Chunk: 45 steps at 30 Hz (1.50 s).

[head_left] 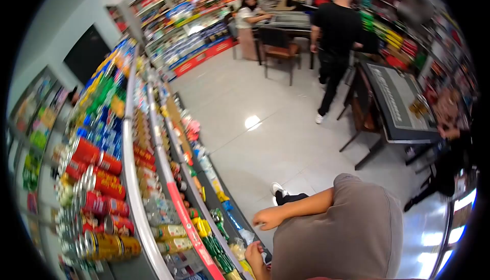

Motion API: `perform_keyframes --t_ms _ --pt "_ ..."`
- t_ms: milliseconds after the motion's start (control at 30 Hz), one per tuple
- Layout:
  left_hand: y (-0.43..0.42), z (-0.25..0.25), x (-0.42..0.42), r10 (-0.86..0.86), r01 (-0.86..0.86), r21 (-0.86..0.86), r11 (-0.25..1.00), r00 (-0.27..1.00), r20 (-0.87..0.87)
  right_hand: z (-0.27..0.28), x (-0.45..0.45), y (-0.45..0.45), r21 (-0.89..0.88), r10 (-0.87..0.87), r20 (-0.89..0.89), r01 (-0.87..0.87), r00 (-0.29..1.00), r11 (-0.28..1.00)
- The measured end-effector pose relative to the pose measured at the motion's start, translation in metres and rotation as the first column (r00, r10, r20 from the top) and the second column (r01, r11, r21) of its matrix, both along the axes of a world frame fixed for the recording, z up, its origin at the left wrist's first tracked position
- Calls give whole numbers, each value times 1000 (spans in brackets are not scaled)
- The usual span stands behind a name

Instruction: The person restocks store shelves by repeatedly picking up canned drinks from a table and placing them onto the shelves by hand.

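Note:
My right hand (pixel 269 218) hangs over the floor beside the shelf, below a short grey-brown sleeve (pixel 342 224). Its fingers are curled, and nothing shows in them. My left hand (pixel 255 254) is lower in the view, at the shelf's front edge. Its fingers are bent together around something small and whitish that I cannot make out. Just above it lies a clear plastic packet (pixel 247 236). Green-and-yellow bottles or packs (pixel 217 252) stand on the lower shelf to its left.
A long shelf (pixel 168 193) with red cans (pixel 104 182), gold cans (pixel 109 245) and blue bottles (pixel 104 132) runs along my left. A person in black (pixel 337 30) walks ahead. Another person sits at a far table (pixel 288 19). Chairs and a table (pixel 398 96) stand right, with someone beside it.

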<state>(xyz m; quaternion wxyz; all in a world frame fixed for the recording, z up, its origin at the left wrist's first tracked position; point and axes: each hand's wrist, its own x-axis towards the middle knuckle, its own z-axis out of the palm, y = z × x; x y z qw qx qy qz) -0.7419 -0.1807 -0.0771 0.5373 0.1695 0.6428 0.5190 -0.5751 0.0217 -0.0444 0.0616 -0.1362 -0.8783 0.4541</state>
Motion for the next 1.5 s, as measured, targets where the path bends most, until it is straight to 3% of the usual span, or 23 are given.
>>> perform_keyframes --t_ms 67,100,167,233,300,433,500,567,633,667,700,767,833,933,1033,1100,1167,1233,1300,1367,1400,1467,1500 --pt "15 10 0 18 -18 2 1000 999 -31 -12 59 -7 114 -112 390 73 914 991" --pt "21 15 4 40 -40 1 999 998 -43 3 90 -11 138 -139 617 68 775 988" --pt "46 7 3 -26 26 4 1000 999 -48 -20 147 -23 85 -150 751 130 643 988" --pt "74 13 17 -32 33 57 998 999 -21 -4 191 -40 -42 -177 760 319 626 947" --pt "106 17 38 -96 99 82 992 995 -37 -34 229 -59 -107 -348 657 540 668 835" --pt "165 -28 108 -222 220 81 972 975 10 -105 314 -99 -249 -590 619 842 518 479" --pt "180 -74 147 -224 220 -70 973 973 -59 -198 371 -123 -84 -716 639 951 281 298" --pt "196 -118 170 -147 236 -313 920 948 283 -230 438 -158 -9 -796 606 1000 -17 -29" --pt "220 -130 217 -103 293 -416 861 901 422 -257 513 -199 67 -813 544 977 -206 -203" --pt "226 -127 240 -111 331 -424 843 878 465 -269 550 -219 24 -702 667 949 -249 -313" --pt "233 -120 269 -221 425 -374 824 850 479 -283 581 -251 44 -741 550 899 -386 -436" --pt "259 -130 317 -371 546 -417 726 823 431 -314 634 -313 5 -451 652 598 -610 -801" --pt "283 -136 364 -427 565 -470 678 823 374 -307 664 -367 343 -210 600 485 -772 -804" --pt "323 -130 445 -541 621 -390 680 784 305 -307 688 -415 436 -143 690 566 -709 -700" --pt "345 -130 537 -653 669 -284 687 740 163 -355 704 -417 292 -216 885 853 -413 -433" --pt "354 -102 622 -749 735 -214 643 662 22 -301 718 -350 37 -218 946 746 -241 -665" --pt "373 -122 689 -884 891 -54 451 454 114 -266 732 -294 -120 -372 911 749 -178 -651" --pt "381 -118 772 -945 955 -15 295 294 141 -285 740 -258 140 -375 817 781 -439 -609" --pt "382 -89 859 -979 991 26 134 129 156 -217 783 -216 149 -268 807 621 -525 -769" --pt "394 -114 936 -976 961 225 -161 -190 110 -200 834 -200 154 -320 794 681 -517 -716" --pt "392 -120 977 -966 944 241 -227 -250 67 -192 862 -195 147 -323 810 702 -490 -696" --pt "381 -114 1055 -929 888 286 -361 -368 -31 -164 899 -179 362 -280 540 519 -794 -774" --pt "377 -101 1094 -899 845 313 -435 -427 -95 -148 929 -171 275 -277 512 461 -813 -844"
